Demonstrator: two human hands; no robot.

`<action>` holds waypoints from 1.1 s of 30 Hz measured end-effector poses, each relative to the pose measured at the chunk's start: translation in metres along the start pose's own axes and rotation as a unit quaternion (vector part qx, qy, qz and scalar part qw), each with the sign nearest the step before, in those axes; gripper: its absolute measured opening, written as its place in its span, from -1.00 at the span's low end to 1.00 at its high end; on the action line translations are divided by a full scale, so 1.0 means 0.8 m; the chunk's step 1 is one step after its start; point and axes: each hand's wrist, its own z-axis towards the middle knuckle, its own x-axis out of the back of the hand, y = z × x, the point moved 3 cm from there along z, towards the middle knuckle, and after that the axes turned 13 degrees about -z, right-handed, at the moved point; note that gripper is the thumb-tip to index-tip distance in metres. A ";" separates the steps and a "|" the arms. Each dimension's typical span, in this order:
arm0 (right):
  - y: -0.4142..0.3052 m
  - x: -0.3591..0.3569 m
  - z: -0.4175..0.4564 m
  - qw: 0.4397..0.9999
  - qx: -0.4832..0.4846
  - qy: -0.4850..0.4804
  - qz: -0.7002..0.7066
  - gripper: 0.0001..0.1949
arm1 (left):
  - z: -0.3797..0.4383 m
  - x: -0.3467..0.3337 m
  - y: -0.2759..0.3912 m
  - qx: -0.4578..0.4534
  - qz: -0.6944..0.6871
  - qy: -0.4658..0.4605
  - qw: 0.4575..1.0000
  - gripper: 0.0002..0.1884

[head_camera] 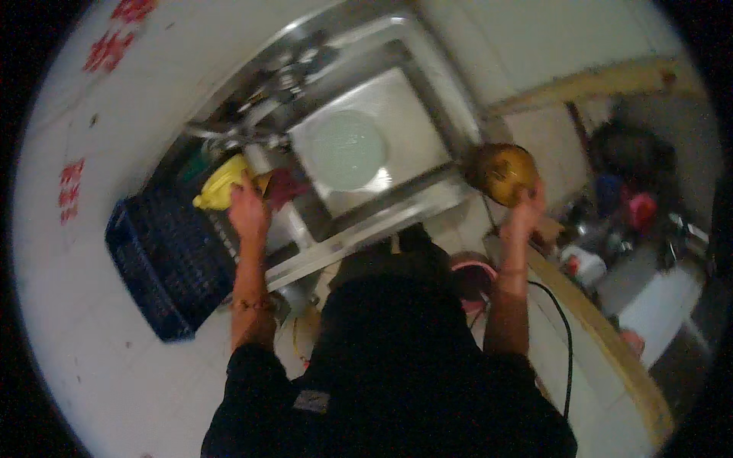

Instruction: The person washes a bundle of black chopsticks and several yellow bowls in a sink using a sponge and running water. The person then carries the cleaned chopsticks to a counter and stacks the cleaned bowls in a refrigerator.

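Note:
In the head view, my left hand (250, 209) is on a yellow plastic container (225, 184) at the left part of the sink; the blur hides its exact shape. A dark red cloth (286, 188) lies just right of it. On the right, my right hand (527, 207) holds a round golden-brown metal vessel (507, 173) by its near side, beyond the sink's right edge. Between the hands, a round pale green plate (348, 150) lies in the basin of the stainless steel sink (401, 209).
A dark blue plastic crate (172, 266) stands left of the sink. Metal taps (246, 136) and utensils line the far left rim. At lower right are a pink-rimmed bucket (474, 266), a black hose (564, 320) and a yellowish ledge (607, 332), with assorted household items beyond it.

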 end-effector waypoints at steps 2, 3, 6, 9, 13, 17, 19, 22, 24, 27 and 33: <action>-0.018 -0.010 -0.004 0.999 -0.032 0.000 0.012 -0.47 | -0.015 0.007 0.043 -0.036 -0.011 0.002 0.999 -0.37; -0.022 -0.011 0.000 1.000 -0.017 -0.008 0.010 -0.46 | -0.019 0.007 0.067 -0.045 -0.082 0.030 0.995 -0.41; 0.001 -0.018 0.018 1.000 0.007 -0.004 0.008 -0.45 | 0.002 -0.040 0.085 -0.071 -0.295 -0.019 0.953 -0.58; 0.004 -0.006 0.015 0.998 -0.018 -0.026 0.057 -0.45 | -0.028 0.004 0.234 -0.105 -0.366 -0.036 0.924 -0.72; -0.003 -0.006 0.014 0.999 -0.033 0.007 0.039 -0.48 | -0.042 0.018 0.407 -0.184 -0.464 -0.144 0.855 -0.74; 0.010 -0.001 0.022 0.993 -0.041 -0.056 0.099 -0.54 | -0.043 0.009 0.516 -0.316 -0.423 -0.136 0.838 -0.77; 0.038 -0.002 0.033 0.986 -0.051 -0.050 0.149 -0.55 | -0.048 0.006 0.551 -0.270 -0.423 -0.222 0.836 -0.78; 0.035 0.002 0.029 0.977 -0.092 -0.056 0.182 -0.53 | -0.047 -0.008 0.566 -0.283 -0.384 -0.209 0.853 -0.77; 0.017 0.003 0.021 0.969 -0.119 -0.047 0.210 -0.52 | -0.046 -0.018 0.570 -0.288 -0.363 -0.210 0.861 -0.77; -0.007 0.004 0.014 0.965 -0.113 -0.035 0.234 -0.53 | -0.042 -0.029 0.570 -0.306 -0.349 -0.206 0.862 -0.74; -0.010 0.010 0.021 0.993 -0.058 -0.092 0.053 -0.45 | -0.036 -0.045 0.554 -0.210 -0.521 -0.285 0.777 -0.67</action>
